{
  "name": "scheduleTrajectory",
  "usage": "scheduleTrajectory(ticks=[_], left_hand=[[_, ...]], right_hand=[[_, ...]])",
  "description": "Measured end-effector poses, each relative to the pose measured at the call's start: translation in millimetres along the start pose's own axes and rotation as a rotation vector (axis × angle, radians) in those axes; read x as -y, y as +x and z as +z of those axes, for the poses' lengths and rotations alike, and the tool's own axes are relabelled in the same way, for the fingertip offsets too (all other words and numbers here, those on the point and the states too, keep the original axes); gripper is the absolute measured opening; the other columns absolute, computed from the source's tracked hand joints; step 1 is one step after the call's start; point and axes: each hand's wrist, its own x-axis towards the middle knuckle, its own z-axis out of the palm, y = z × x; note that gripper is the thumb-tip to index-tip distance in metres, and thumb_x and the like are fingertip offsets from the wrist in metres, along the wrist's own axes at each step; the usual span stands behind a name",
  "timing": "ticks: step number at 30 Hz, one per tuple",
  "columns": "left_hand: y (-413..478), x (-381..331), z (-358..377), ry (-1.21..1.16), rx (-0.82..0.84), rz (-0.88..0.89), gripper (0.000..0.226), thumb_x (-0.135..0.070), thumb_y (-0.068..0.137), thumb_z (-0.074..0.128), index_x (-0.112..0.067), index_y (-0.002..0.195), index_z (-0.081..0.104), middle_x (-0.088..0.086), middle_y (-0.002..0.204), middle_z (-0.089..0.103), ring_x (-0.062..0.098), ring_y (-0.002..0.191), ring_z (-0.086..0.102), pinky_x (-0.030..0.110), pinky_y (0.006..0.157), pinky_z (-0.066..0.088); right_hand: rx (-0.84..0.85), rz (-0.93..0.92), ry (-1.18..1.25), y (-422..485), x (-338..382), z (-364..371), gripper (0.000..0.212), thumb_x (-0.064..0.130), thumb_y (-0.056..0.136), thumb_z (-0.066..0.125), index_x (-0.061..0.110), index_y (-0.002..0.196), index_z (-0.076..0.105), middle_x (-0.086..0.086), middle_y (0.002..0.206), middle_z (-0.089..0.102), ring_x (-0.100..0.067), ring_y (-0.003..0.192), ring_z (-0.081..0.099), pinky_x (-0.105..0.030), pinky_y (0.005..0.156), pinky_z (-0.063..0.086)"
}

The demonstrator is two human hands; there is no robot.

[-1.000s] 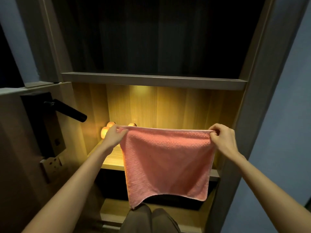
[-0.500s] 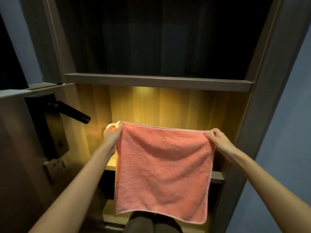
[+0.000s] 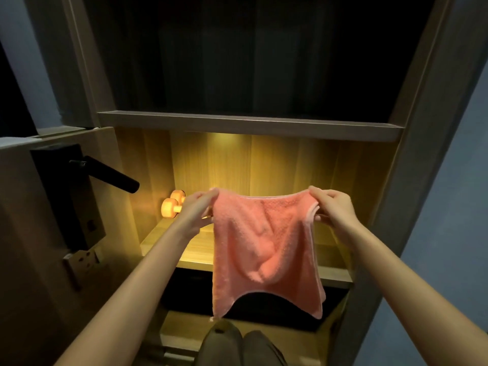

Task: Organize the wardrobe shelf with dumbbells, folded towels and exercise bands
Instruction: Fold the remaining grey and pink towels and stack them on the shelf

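Fingers and thumb of the left hand (image 3: 196, 210) pinch the upper left corner of the towel (image 3: 264, 249). Those of the right hand (image 3: 334, 207) are curled round its upper right corner, where the cloth bunches into layers. Both hands are closed on cloth.

One pink towel is in view. It hangs in the air in front of the lit shelf (image 3: 184, 250), touching no board. Its top edge runs left to right and sags between the two hands. As held, its long axis is vertical, and the cloth folds inward at mid-height. The lower edge arches upward, with its two corners pointing down.

At the back left of the lit shelf, just beyond the left hand, two rounded orange dumbbell ends (image 3: 169, 208) show; whether they belong to one dumbbell or two cannot be told. One upper shelf board (image 3: 250, 125) spans above. One black door handle (image 3: 111, 176) projects at the left.
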Motion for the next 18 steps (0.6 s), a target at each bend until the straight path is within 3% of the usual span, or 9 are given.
scheduleTrajectory(ticks=[5,9,14,18], left_hand=[[-22.1,4.5,43.3,0.056,0.16,0.056,0.024,-0.029,0.088,0.066,-0.01,0.103,0.065,0.003,0.102,0.066,0.018,0.093,0.065,0.027,0.066,0.054],[-34.5,15.1,66.5,0.04,0.193,0.145,0.022,-0.03,0.087,0.068,-0.01,0.097,0.068,0.001,0.094,0.069,0.003,0.071,0.069,0.019,0.056,0.053],[-41.3,18.5,72.8,0.052,0.207,0.211,0.015,-0.032,0.084,0.07,-0.018,0.088,0.073,0.005,0.097,0.071,0.011,0.087,0.069,0.021,0.062,0.055],[-43.9,13.5,70.3,0.032,0.271,0.219,0.015,-0.021,0.092,0.06,-0.021,0.09,0.074,0.004,0.098,0.073,0.016,0.094,0.069,0.021,0.066,0.056]], right_hand=[[0.114,-0.085,-0.048,-17.8,5.8,35.5,0.016,0.029,0.086,0.07,0.013,0.086,0.07,-0.001,0.078,0.069,-0.01,0.066,0.066,-0.029,0.062,0.058],[0.126,-0.156,-0.099,-26.1,-3.6,51.9,0.017,0.035,0.082,0.072,0.019,0.086,0.073,0.004,0.079,0.071,-0.013,0.078,0.068,-0.03,0.068,0.058],[0.106,-0.177,-0.111,-26.9,-10.6,50.6,0.017,0.04,0.081,0.072,0.026,0.09,0.074,0.012,0.082,0.071,-0.008,0.083,0.068,-0.027,0.072,0.058],[0.251,-0.201,-0.069,-29.7,-4.0,43.8,0.009,0.044,0.082,0.069,0.037,0.086,0.072,0.018,0.084,0.072,0.001,0.086,0.067,-0.015,0.063,0.054]])
